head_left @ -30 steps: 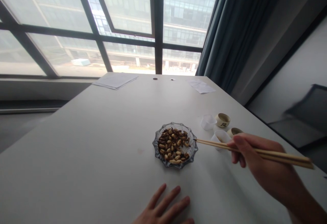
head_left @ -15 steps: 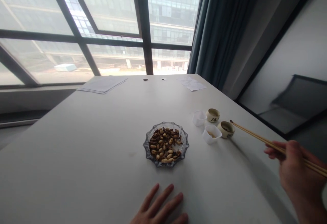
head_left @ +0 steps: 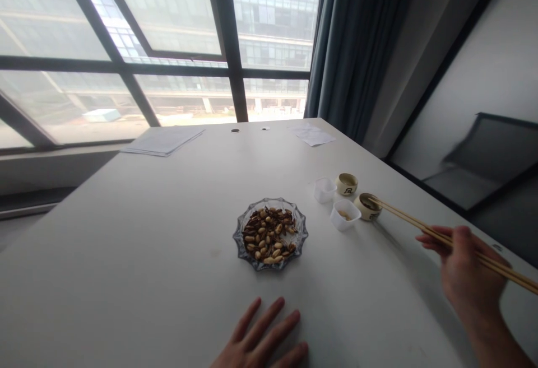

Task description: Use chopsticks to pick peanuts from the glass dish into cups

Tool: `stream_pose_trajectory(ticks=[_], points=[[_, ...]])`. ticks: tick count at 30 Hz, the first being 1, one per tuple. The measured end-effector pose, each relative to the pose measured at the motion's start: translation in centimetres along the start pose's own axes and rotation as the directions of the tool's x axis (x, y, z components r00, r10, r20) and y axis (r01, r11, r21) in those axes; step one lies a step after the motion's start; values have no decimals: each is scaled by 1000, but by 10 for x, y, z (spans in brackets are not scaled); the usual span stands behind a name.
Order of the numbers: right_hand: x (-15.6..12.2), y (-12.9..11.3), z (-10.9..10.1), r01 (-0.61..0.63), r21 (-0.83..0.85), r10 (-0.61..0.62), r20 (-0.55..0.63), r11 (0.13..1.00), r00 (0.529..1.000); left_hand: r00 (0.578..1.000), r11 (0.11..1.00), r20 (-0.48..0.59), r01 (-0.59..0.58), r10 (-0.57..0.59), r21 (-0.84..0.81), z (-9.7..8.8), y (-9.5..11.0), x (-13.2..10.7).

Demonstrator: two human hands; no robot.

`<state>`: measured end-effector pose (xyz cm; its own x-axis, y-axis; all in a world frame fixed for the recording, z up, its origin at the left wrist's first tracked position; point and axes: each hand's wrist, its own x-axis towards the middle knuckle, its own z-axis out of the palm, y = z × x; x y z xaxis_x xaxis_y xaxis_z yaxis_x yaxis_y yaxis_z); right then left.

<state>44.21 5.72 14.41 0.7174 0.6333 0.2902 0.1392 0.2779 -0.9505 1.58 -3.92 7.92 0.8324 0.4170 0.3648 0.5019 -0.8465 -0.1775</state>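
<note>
Right hand (head_left: 473, 273) curls round chopsticks (head_left: 407, 220) slanting forward-left to the mouth of the nearer cup (head_left: 363, 212); left hand (head_left: 263, 340), spread and empty, lies closer to the bowl (head_left: 239, 240).

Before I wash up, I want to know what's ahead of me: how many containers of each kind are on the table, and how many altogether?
Glass bowl: 1
Translucent plastic cups: 2
Beige cups with dark markings: 2
Total: 5 containers
</note>
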Motion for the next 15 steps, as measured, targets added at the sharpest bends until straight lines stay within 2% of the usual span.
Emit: stream_pose_trajectory(ticks=[4, 7, 10, 12, 15], points=[[-9, -7, 8, -10, 41, 10, 1, 999, 1000, 999, 1000, 28, 16, -16, -2, 4, 4, -3], [-17, -22, 16, -3, 15, 3, 27, 1000, 1000, 998, 1000, 52, 31, -31, 3, 3, 6, -3], [-25, -45, 29, 49, 15, -50, 136, 999, 989, 996, 999, 78, 32, -32, -5, 2, 6, -1], [-30, -61, 41, 85, 49, -95, 275, 995, 957, 996, 999, 81, 41, -40, -10, 1, 6, 0], [-40, -85, 70, 126, 88, -153, 508, 988, 847, 997, 998, 59, 55, -54, -15, 2, 7, 1]])
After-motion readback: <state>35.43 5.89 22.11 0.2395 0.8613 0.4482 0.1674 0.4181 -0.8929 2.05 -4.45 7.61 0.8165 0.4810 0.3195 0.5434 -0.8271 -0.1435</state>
